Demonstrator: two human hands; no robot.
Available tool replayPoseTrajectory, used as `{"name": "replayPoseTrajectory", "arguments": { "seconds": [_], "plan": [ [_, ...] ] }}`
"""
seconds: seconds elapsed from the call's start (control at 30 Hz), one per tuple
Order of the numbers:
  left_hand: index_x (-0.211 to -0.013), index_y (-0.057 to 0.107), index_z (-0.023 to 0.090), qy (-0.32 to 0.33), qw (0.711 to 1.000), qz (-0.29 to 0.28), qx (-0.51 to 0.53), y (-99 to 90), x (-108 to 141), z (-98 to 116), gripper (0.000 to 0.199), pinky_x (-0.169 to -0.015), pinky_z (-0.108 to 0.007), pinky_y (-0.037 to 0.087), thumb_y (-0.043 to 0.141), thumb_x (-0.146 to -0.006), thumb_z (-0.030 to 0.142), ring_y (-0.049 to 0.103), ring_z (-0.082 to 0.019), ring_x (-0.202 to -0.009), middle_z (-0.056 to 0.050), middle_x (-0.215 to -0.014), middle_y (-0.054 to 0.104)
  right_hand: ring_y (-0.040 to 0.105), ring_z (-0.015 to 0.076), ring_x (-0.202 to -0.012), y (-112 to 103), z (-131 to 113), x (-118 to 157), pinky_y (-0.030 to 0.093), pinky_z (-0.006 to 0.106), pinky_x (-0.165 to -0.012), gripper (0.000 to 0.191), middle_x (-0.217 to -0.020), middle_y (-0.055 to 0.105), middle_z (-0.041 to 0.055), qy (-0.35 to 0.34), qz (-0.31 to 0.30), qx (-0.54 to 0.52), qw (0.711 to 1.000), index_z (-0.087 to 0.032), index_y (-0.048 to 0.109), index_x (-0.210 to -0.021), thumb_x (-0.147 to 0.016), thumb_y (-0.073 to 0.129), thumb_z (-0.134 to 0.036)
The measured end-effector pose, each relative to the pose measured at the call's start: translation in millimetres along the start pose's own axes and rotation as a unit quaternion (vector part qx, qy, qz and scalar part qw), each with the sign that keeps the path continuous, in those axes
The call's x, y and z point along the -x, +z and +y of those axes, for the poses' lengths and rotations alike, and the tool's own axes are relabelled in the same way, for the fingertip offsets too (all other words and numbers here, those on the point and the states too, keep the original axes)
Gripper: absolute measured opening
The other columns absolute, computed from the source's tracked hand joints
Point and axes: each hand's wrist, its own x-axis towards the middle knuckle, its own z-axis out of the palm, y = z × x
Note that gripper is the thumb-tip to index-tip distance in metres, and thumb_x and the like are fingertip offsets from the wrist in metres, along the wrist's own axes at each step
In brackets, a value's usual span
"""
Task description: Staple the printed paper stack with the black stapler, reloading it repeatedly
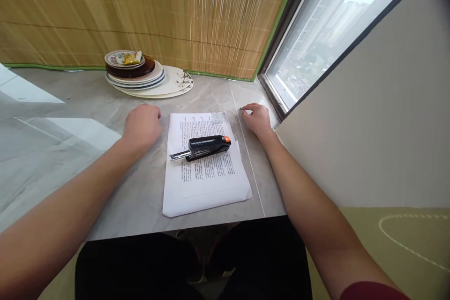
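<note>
A black stapler with an orange tip lies across a stack of printed paper. Its silver inner tray sticks out at the left end. Left of the paper, my left hand rests on the counter as a loose fist; its fingertips are mostly hidden and I see nothing in it. My right hand, to the right of the paper, has thumb and forefinger pinched around a tiny dark piece, too small to name. Neither hand touches the stapler or the paper.
At the back left stands a pile of plates, with a small yellow packet on top, on an oval platter. Behind the grey counter hangs a bamboo blind. A window and a wall bound the right side.
</note>
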Motion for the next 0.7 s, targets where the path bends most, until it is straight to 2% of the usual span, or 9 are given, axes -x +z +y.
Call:
{"name": "replayPoseTrajectory", "arguments": {
  "seconds": [0.2,0.3,0.33,0.37,0.43,0.5,0.53,0.6,0.7],
  "plan": [
    [-0.060,0.047,0.025,-0.003,0.997,0.034,0.064,2.5,2.5,5.8,0.029,-0.102,-0.057,0.050,0.070,-0.077,0.020,0.069,-0.043,-0.107,-0.014,-0.077,0.068,0.076,0.0329,-0.108,-4.4,-4.3,1.2,0.054,0.054,-0.112,0.028,-0.121,0.084,0.0139,0.011,0.017,-0.005,1.000,-0.017,0.086,-0.106,-0.086,0.066,-0.021],
    [-0.071,0.052,0.025,0.018,0.994,0.072,0.086,1.6,7.2,16.6,0.019,-0.102,-0.057,0.050,0.067,-0.082,0.021,0.069,-0.040,-0.101,-0.013,-0.082,0.069,0.075,0.0274,-0.100,-18.0,-29.2,8.9,0.056,0.051,-0.106,0.022,-0.121,0.083,0.0101,-0.055,0.029,-0.099,0.993,-0.022,0.084,-0.106,-0.095,0.069,-0.034],
    [-0.076,0.055,0.025,0.037,0.990,0.086,0.103,0.7,9.1,21.1,0.015,-0.103,-0.055,0.050,0.067,-0.084,0.021,0.069,-0.038,-0.099,-0.012,-0.083,0.070,0.075,0.0252,-0.099,-22.7,-40.6,13.8,0.057,0.048,-0.103,0.025,-0.118,0.084,0.0083,-0.099,0.004,-0.152,0.983,-0.024,0.083,-0.107,-0.099,0.067,-0.041],
    [-0.080,0.058,0.025,0.060,0.985,0.099,0.126,-0.3,11.1,25.6,0.012,-0.103,-0.053,0.051,0.067,-0.086,0.021,0.069,-0.035,-0.097,-0.010,-0.084,0.070,0.075,0.0237,-0.101,-26.5,-52.4,19.7,0.058,0.044,-0.098,0.031,-0.114,0.084,0.0070,-0.150,-0.046,-0.210,0.965,-0.025,0.083,-0.108,-0.104,0.062,-0.048],
    [-0.087,0.062,0.026,0.100,0.968,0.116,0.198,-2.2,14.9,33.6,0.011,-0.103,-0.046,0.052,0.072,-0.086,0.020,0.068,-0.031,-0.096,-0.007,-0.085,0.070,0.074,0.0228,-0.109,-30.2,-73.6,33.7,0.058,0.040,-0.096,0.038,-0.117,0.083,0.0054,-0.269,-0.175,-0.287,0.902,-0.027,0.081,-0.116,-0.105,0.063,-0.058],
    [-0.094,0.069,0.027,0.113,0.944,0.112,0.288,-3.5,17.8,39.2,0.015,-0.101,-0.039,0.052,0.076,-0.085,0.017,0.068,-0.027,-0.096,-0.005,-0.088,0.070,0.073,0.0232,-0.112,-27.7,-87.6,47.6,0.057,0.039,-0.097,0.045,-0.123,0.082,0.0056,-0.358,-0.275,-0.285,0.846,-0.028,0.076,-0.130,-0.098,0.074,-0.060],
    [-0.099,0.072,0.026,0.114,0.932,0.103,0.329,-3.7,18.9,41.1,0.018,-0.099,-0.037,0.053,0.076,-0.085,0.015,0.068,-0.026,-0.096,-0.005,-0.090,0.070,0.073,0.0234,-0.110,-24.9,-91.3,53.4,0.057,0.039,-0.096,0.049,-0.123,0.081,0.0061,-0.379,-0.297,-0.266,0.835,-0.028,0.074,-0.135,-0.095,0.079,-0.056],
    [-0.107,0.077,0.026,0.122,0.915,0.087,0.374,-2.9,20.4,43.1,0.025,-0.097,-0.033,0.054,0.075,-0.087,0.012,0.069,-0.023,-0.096,-0.005,-0.098,0.072,0.074,0.0230,-0.104,-18.6,-93.1,60.9,0.056,0.038,-0.094,0.046,-0.119,0.081,0.0066,-0.384,-0.296,-0.230,0.844,-0.027,0.072,-0.136,-0.096,0.079,-0.048],
    [-0.107,0.082,0.027,0.153,0.917,0.094,0.356,0.3,23.0,44.2,0.024,-0.096,-0.030,0.056,0.070,-0.092,0.013,0.069,-0.020,-0.095,-0.005,-0.107,0.073,0.075,0.0230,-0.101,-14.4,-88.6,61.8,0.057,0.038,-0.093,0.036,-0.116,0.081,0.0063,-0.353,-0.223,-0.221,0.882,-0.026,0.074,-0.129,-0.098,0.075,-0.042]
  ]
}}
